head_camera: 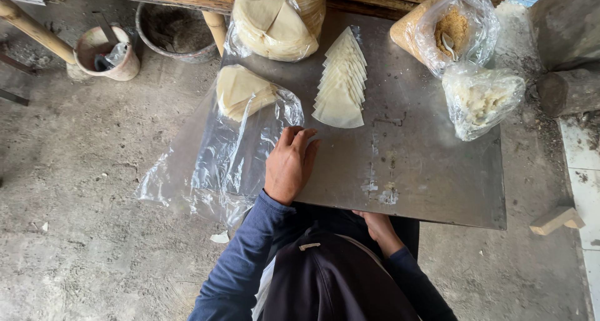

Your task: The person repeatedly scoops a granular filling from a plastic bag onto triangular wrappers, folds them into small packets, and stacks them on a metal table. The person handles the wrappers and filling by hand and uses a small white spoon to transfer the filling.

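The step in hand is judged to lie between laying out and filling: a fanned row of wrappers is spread on the metal table, at one o'clock from the left hand. A small wrapper stack is seen at eleven o'clock on the open plastic sheet. Any filling would call for a reach to two o'clock, where the bag of brown crumbs is set. The left hand is laid palm down at the sheet's edge, fingers straight and close together, nothing held. The right hand is kept low beneath the table's near edge; its fingers cannot be told.
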